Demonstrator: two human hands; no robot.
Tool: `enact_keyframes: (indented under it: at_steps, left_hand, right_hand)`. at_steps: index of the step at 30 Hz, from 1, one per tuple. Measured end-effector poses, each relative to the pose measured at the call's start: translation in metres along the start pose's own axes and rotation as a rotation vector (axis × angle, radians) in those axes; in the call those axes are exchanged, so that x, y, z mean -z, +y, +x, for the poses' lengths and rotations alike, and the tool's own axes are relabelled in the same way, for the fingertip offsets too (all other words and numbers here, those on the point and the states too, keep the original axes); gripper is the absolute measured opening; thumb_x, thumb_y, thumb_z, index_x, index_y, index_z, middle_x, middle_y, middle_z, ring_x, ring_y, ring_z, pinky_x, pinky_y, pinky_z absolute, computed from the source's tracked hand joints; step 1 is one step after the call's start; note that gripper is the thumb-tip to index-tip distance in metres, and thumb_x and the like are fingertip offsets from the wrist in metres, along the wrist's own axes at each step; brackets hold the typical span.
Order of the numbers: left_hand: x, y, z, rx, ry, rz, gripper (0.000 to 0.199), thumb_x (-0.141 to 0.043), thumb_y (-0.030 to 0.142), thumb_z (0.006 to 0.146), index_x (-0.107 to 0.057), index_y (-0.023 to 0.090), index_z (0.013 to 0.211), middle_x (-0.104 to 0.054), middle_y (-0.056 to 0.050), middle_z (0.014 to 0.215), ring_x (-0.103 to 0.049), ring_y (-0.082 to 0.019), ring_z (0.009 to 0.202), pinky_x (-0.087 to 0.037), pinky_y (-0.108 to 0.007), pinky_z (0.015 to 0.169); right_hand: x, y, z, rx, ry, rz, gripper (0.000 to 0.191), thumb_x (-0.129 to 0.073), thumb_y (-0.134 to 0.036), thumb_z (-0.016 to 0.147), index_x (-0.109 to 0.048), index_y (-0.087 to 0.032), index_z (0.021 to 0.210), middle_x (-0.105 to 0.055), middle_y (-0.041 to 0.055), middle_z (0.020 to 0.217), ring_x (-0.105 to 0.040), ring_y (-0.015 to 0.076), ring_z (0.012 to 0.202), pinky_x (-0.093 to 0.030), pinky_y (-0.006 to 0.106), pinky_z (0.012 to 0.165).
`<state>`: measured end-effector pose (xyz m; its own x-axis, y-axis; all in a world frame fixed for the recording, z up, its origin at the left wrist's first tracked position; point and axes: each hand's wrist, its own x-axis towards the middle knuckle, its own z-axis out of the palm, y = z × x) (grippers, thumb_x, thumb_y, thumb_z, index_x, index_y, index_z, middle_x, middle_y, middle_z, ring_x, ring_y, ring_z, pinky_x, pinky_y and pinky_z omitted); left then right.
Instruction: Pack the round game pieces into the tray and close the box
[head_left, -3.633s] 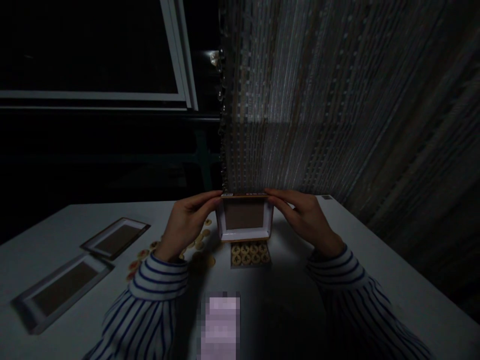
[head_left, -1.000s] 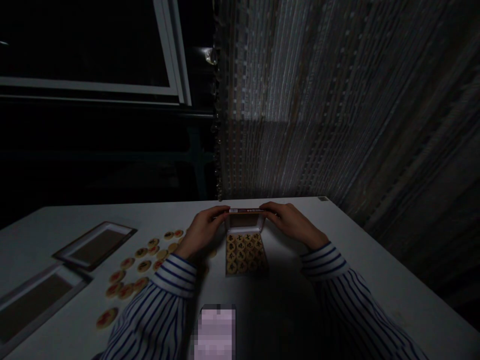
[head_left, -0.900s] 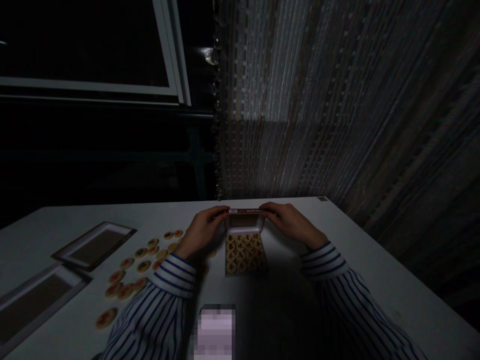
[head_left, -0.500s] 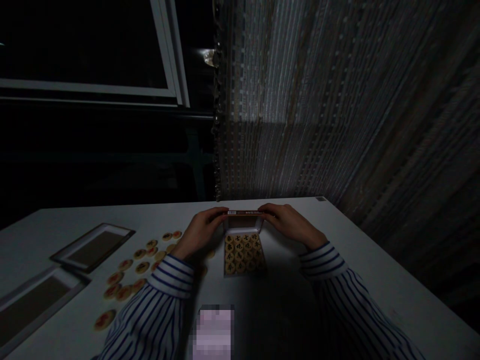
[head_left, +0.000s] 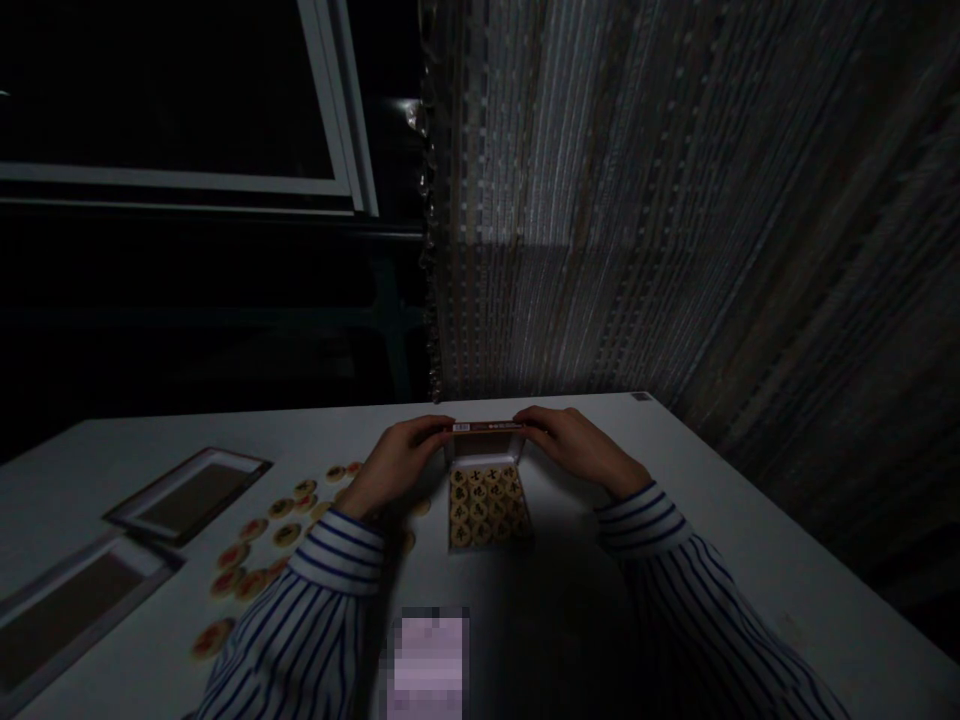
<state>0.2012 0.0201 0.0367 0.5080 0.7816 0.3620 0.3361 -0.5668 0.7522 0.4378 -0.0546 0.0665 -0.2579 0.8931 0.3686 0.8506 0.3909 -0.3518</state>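
Observation:
Both my hands grip a box lid [head_left: 486, 428] by its two far corners, tilted up with its brown inside facing me. My left hand [head_left: 397, 462] pinches the left corner, and my right hand [head_left: 581, 450] pinches the right one. Just below and nearer to me lies an open box [head_left: 490, 549] filled with rows of round Chinese chess pieces [head_left: 480, 493] marked with black characters. Whether the lid touches the box's far edge, I cannot tell.
Loose round chess pieces [head_left: 286, 535], some with red characters, lie scattered on the white table [head_left: 720, 570] to the left. Farther left are an open box part [head_left: 199, 490] and a second open box part [head_left: 82, 605]. A pixelated pink patch [head_left: 429, 660] sits near me. A curtain [head_left: 555, 250] hangs behind.
Both hands keep their hold on the lid, which has barely moved, perhaps slightly to the left. The view has shifted a little; the pieces in the box stay put.

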Motion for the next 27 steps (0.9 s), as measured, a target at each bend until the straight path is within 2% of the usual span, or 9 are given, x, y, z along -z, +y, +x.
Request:
enact_keyframes:
  at_steps: [27]
  left_hand:
    - [0.001, 0.0022, -0.0012, -0.03, -0.038, 0.017, 0.031, -0.047, 0.036, 0.079, -0.061, 0.017, 0.099, -0.065, -0.005, 0.1, -0.058, -0.019, 0.094, -0.042, -0.033, 0.087]
  right_hand:
    - [0.0007, 0.0019, -0.0006, 0.005, -0.048, -0.022, 0.026, -0.042, -0.026, 0.086, -0.058, -0.021, 0.106, -0.065, 0.0038, 0.097, -0.059, 0.0171, 0.088, -0.043, 0.028, 0.077]
